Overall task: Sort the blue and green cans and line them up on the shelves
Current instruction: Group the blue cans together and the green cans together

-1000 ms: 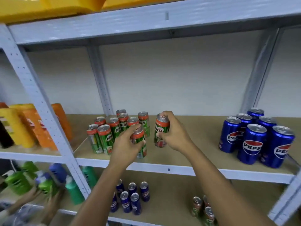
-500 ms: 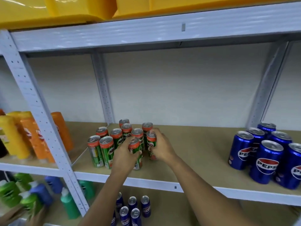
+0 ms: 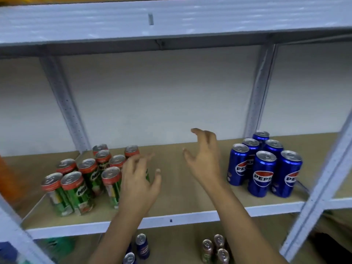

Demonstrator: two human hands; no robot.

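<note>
The shelf [image 3: 190, 197] runs wide across the middle, its tan board bare through the centre. At nine o'clock on it stands the cluster of green cans [image 3: 76, 185], upright and packed close, more a bunch than a row. At three o'clock the blue cans [image 3: 263, 173] stand the same way, well apart from the green. Below, at six o'clock, a few more blue and green cans show on the lower shelf [image 3: 181, 242], partly hidden by the arms.

The left hand [image 3: 139, 185] hovers just beside the green cluster, fingers spread and holding nothing; whether it touches a can I cannot tell. The right hand [image 3: 204, 161] hangs over the bare middle, fingers loosely apart, empty too.

This looks like a pause between placements: both colours are grouped, but more wait below. Next, I'd guess, comes a reach down to six o'clock for another can.
</note>
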